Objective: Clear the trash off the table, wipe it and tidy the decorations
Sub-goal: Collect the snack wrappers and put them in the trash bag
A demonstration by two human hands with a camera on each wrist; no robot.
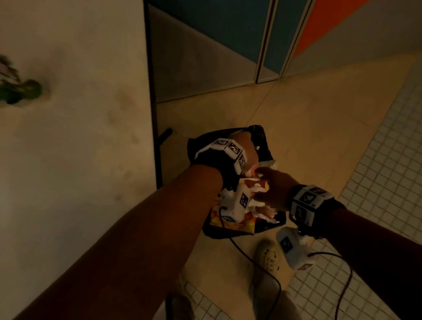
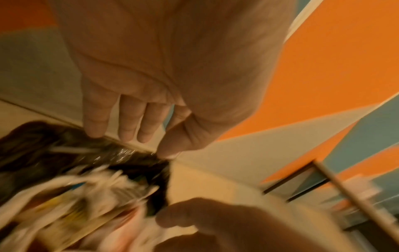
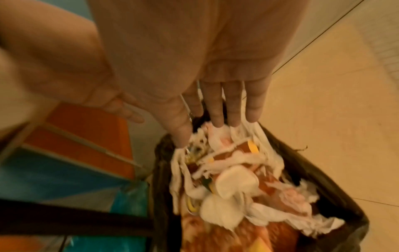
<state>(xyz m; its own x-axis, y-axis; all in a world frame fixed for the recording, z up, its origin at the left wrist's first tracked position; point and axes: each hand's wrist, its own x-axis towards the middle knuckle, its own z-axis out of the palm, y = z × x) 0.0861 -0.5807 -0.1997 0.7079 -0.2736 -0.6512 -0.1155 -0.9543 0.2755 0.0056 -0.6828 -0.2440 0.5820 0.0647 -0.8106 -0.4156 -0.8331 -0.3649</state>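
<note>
A black trash bag [image 1: 198,146] stands open on the floor to the right of the white table [image 1: 67,162]. It is full of crumpled white tissues [image 3: 228,180] and orange and yellow wrappers [image 1: 228,223]. My left hand [image 2: 138,129] hovers over the bag's far rim with straight fingers, holding nothing. My right hand [image 3: 215,116] reaches in from the right, and its straight fingertips [image 3: 218,122] touch the top tissues. In the head view the left hand [image 1: 248,142] and right hand [image 1: 273,186] are close together over the bag.
A blurred green and white decoration [image 1: 10,88] sits at the table's left. A dark table leg [image 1: 156,106] runs down beside the bag. My foot in a pale shoe [image 1: 269,256] and loose cables [image 1: 343,289] lie on the tiled floor. Blue and orange wall panels [image 1: 314,29] stand behind.
</note>
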